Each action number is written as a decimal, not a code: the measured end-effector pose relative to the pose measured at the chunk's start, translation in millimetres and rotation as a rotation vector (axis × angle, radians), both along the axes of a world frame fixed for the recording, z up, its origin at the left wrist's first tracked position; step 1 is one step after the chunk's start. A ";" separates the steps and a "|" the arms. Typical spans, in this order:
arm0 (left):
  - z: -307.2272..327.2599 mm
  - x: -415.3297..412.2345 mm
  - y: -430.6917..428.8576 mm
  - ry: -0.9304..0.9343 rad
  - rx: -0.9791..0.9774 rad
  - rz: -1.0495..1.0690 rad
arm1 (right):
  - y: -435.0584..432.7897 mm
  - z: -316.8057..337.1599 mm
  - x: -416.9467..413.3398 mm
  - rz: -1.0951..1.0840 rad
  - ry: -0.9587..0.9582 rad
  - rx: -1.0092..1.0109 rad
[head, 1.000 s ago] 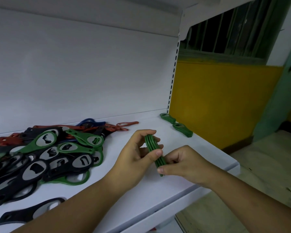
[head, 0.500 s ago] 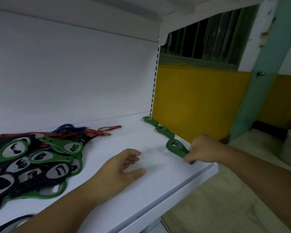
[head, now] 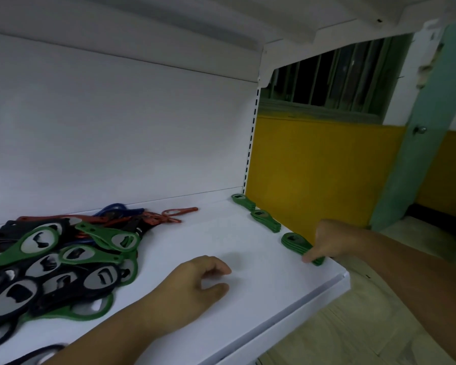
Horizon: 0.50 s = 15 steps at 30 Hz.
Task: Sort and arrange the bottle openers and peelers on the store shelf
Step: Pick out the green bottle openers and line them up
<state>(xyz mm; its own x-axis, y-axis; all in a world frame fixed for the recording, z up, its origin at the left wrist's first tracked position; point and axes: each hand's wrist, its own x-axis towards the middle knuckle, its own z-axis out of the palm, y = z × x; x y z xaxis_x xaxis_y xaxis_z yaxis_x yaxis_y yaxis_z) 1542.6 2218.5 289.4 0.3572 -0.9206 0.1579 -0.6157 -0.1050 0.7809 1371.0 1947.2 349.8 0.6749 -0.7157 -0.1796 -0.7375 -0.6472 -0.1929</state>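
Pinching the near handle end of the green stack (head: 294, 241) at the right edge of the shelf (head: 248, 246), the right hand (head: 332, 242) sets its long axis front-to-back; the left hand (head: 192, 291), loosely curled and empty, rests nearer the mixed pile (head: 63, 259) leftward.

Left hand (head: 192, 285) rests loosely curled, holding nothing. Right hand (head: 329, 242), arm outstretched, pinches a green stack (head: 294, 242).

Bare-handed at work: the person's left hand (head: 192, 285) and right hand (head: 329, 241) are showing uncovered. Back from each grip, the left forearm (head: 116, 335) and right forearm (head: 406, 280) are running bare to the frame's edge.
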 end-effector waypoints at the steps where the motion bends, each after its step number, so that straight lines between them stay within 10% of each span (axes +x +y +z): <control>1: 1.3 -0.4 0.2 0.012 0.000 -0.003 | 0.1 -0.1 -2.0 0.007 -0.027 -0.037; 7: 9.9 -5.3 1.0 0.098 -0.066 0.068 | 41.6 4.5 3.8 0.068 -0.438 -0.284; 15: 27.4 5.8 11.1 0.040 -0.290 0.385 | 117.3 -41.7 119.5 0.394 -0.525 0.125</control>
<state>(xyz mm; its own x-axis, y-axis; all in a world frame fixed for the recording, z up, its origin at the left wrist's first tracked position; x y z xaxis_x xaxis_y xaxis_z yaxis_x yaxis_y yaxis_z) 1548.4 2229.7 316.9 0.6747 -0.6403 0.3672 -0.5434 -0.0943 0.8341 1490.5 2064.6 308.0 0.9022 -0.3926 0.1785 -0.2378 -0.7983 -0.5533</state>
